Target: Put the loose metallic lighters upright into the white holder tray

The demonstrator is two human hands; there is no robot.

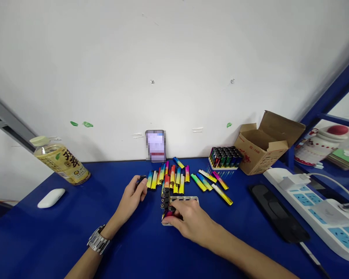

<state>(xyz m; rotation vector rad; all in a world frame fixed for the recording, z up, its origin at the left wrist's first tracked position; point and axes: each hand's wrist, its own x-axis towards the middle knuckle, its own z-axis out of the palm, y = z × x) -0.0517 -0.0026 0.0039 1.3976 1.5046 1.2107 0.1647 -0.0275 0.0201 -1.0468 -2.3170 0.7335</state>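
Observation:
A white tray (194, 198) with rows of holes lies on the blue table in front of me. Several black-topped lighters (164, 195) stand upright along its left side. My right hand (190, 217) reaches over the tray, thumb and fingers closed around a lighter (171, 209) beside that row; its lower part is partly hidden. To the left of the tray, my left hand (135, 190) pinches another lighter (142, 178), of which mostly the dark top shows. Loose shiny lighters (178, 176) in rainbow colours lie heaped just behind the tray.
More loose lighters (222, 194) lie to the right. Behind them stand a filled lighter tray (225, 157) and an open cardboard box (258, 149). A phone (156, 146) leans on the wall. A bottle (61, 161) and white case (51, 198) sit left; a black phone (279, 213) and power strip (322, 217) right.

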